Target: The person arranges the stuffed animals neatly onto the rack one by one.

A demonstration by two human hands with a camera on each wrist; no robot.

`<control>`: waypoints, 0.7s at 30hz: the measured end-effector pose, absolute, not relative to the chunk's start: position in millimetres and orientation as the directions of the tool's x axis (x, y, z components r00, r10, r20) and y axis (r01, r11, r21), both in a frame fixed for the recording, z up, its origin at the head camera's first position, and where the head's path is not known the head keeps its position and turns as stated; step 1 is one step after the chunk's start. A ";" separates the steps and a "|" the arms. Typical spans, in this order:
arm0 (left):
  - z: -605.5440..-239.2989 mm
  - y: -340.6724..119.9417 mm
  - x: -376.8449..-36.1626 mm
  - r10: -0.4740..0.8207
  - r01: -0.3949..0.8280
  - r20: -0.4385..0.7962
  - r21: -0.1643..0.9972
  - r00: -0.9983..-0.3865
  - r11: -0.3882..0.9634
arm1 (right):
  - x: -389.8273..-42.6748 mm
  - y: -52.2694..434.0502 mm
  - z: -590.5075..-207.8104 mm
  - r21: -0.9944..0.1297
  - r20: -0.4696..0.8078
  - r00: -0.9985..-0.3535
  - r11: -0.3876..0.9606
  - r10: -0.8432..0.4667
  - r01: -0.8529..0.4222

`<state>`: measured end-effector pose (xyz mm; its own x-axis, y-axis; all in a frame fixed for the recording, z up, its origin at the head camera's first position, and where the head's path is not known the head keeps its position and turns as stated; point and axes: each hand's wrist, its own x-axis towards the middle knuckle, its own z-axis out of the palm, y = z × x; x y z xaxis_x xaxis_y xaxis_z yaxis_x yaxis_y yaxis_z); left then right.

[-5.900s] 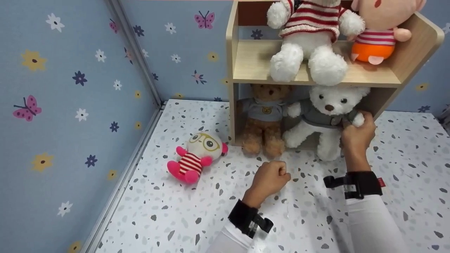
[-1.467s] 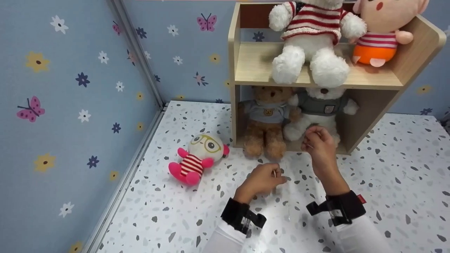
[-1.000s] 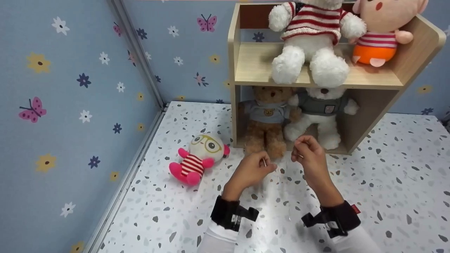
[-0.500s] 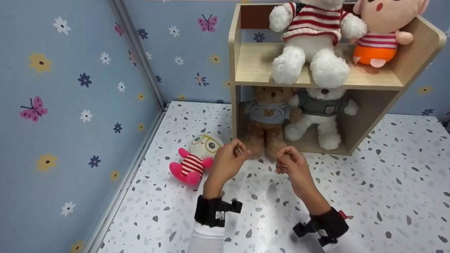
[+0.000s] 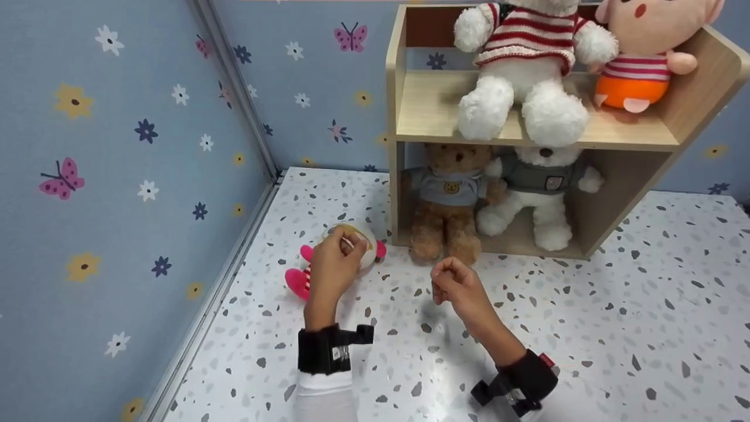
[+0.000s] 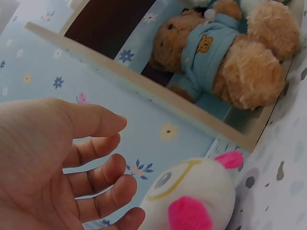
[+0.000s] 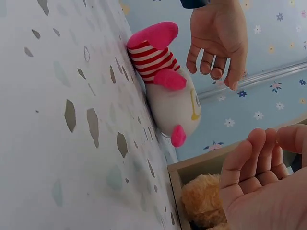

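A small plush with pink limbs, a red-striped body and a white head with yellow glasses [image 5: 297, 282] lies on the speckled floor, left of the wooden shelf [image 5: 422, 105]. My left hand [image 5: 334, 264] hovers right over it, fingers relaxed and slightly bent, a small gap showing between fingertips [image 7: 218, 62] and plush [image 7: 165, 91]. The plush's head [image 6: 192, 196] lies just under my left palm [image 6: 62, 163]. My right hand [image 5: 454, 284] hangs loosely curled in front of the shelf and holds nothing, seen too in the right wrist view [image 7: 259, 182].
A brown bear in a blue shirt [image 5: 448, 193] and a white bear in a grey shirt [image 5: 539, 181] sit in the shelf's lower bay. A white bear in a striped sweater [image 5: 521, 64] and a pink doll [image 5: 638, 53] sit above. A flowered wall [image 5: 117, 176] stands at the left.
The right hand let go of the white bear, now set back in the lower bay, and drew back left. The left hand moved left and forward to hover over the pink plush.
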<state>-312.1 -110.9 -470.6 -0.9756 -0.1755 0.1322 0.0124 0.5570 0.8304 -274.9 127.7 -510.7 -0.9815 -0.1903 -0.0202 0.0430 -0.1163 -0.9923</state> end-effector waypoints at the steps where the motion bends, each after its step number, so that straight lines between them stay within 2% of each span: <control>1: -470.3 -113.8 -312.1 -0.197 0.003 0.134 0.833 -0.971 0.553 | -274.7 124.7 -511.4 -0.993 -0.025 -0.980 -0.110 -0.200 0.048; 13: -471.1 -146.8 -314.0 -0.412 -0.099 0.180 0.815 -0.893 0.571 | -269.1 89.0 -525.3 -0.995 -0.067 -0.950 -0.054 -0.304 0.088; 21: -471.5 -155.4 -312.3 -0.438 -0.105 0.175 0.832 -0.882 0.544 | -269.2 69.6 -529.1 -0.993 -0.080 -0.940 -0.050 -0.331 0.102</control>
<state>-312.3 -155.4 -471.5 -0.8820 -0.4377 0.1748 -0.1051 0.5443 0.8323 -269.2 69.6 -529.1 -0.9402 -0.3310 -0.0801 0.1024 -0.0504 -0.9935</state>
